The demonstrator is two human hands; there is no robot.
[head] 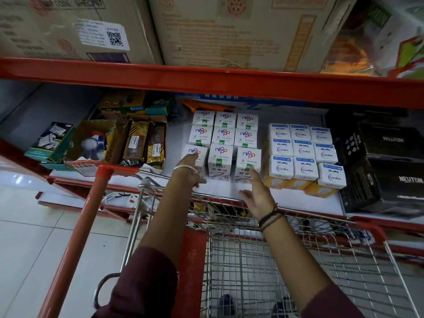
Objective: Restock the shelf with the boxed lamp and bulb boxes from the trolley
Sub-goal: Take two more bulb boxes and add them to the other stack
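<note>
A: Take the block of white Nippo bulb boxes [223, 143] as the landmark. What is left of it?

B: An open cardboard box [91, 143] holding a clear bottle with a red and blue cap. Between it and the Nippo block lie gold and brown packets [143, 146] with price stickers too blurred to read. Behind them is a box lettered "STC" [121, 106].

A: And the block itself?

B: Three rows of three on the white shelf [298, 200], each box printed "Nippo" with a green "QC" sticker. The left hand [191, 171], a metal bangle at the wrist, lies against the front-left box, fingers spread over its top and side; whether it grips I cannot tell. The right hand [255, 191], dark threads at the wrist, is wide open, its fingertip touching the front-right box near the sticker.

A: Right of the block?

B: Just beside it, nine Wipro Garnet bulb boxes [305, 154], white tops turned upside down to the camera, yellow sides. Further right, stacked black boxes lettered "NEUTON" [390, 171].

A: Above and below?

B: Above, over the red shelf beam [206, 81], brown cartons [68, 28], one with a QR-code label. Below the block, the wire trolley [298, 267]; its basket shows bare mesh.
</note>
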